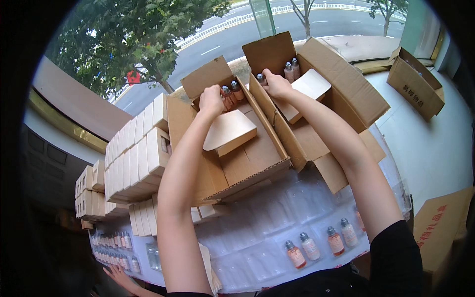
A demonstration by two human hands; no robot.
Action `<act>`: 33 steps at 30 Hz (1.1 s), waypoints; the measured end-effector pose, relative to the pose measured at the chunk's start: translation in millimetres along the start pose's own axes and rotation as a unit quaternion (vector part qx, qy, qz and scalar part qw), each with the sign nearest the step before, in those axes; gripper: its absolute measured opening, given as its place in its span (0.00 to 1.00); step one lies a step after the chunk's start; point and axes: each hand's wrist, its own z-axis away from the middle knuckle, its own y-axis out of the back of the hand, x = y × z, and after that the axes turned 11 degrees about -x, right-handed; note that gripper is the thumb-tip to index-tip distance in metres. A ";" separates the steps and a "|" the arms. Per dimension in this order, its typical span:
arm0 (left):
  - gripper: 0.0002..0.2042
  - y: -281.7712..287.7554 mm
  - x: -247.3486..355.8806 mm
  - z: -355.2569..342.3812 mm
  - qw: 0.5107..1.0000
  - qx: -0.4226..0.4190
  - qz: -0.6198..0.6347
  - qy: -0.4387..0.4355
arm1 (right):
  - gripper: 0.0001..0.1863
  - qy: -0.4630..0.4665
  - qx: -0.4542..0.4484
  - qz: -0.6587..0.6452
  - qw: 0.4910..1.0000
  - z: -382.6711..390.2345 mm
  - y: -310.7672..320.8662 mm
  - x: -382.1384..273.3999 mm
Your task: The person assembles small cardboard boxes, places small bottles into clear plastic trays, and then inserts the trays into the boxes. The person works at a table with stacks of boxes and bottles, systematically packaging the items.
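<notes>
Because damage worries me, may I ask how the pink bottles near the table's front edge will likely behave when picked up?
The bottles may slip a little, since their sides look smooth and shiny. Rounded bodies could roll if pushed off the clear plastic trays. They seem stiff, but I cannot tell glass from plastic.

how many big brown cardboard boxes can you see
4: left box and right box, side by side at centre; floor box at upper right; cropped box at lower right. More may be hidden.
</notes>
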 end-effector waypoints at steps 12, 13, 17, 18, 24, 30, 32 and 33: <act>0.12 79.8 84.4 168.0 0.859 0.053 0.442 -0.251 | 0.25 0.108 0.011 -0.367 0.924 174.3 99.1 -51.3; 0.11 78.6 93.2 190.1 0.847 0.070 0.458 -0.262 | 0.26 0.123 0.017 -0.335 0.934 204.0 111.5 -51.7; 0.11 65.3 92.4 285.1 0.833 0.016 0.491 -0.256 | 0.23 0.112 -0.031 -0.388 0.914 316.8 106.8 -65.5; 0.11 59.0 91.1 301.3 0.820 -0.021 0.517 -0.245 | 0.22 0.097 -0.057 -0.400 0.910 339.6 100.6 -61.2; 0.13 9.0 73.7 359.4 0.783 -0.185 0.575 -0.149 | 0.38 0.046 -0.141 -0.540 0.828 425.0 35.6 -60.1; 0.13 -26.8 55.7 383.7 0.756 -0.247 0.600 -0.091 | 0.36 0.004 -0.196 -0.630 0.751 452.5 -0.6 -78.0; 0.12 -32.8 52.4 386.5 0.754 -0.260 0.598 -0.078 | 0.33 0.008 -0.190 -0.637 0.747 456.5 -6.8 -80.5; 0.12 -34.8 51.9 386.9 0.747 -0.259 0.607 -0.085 | 0.31 0.013 -0.181 -0.642 0.745 457.6 -9.3 -82.7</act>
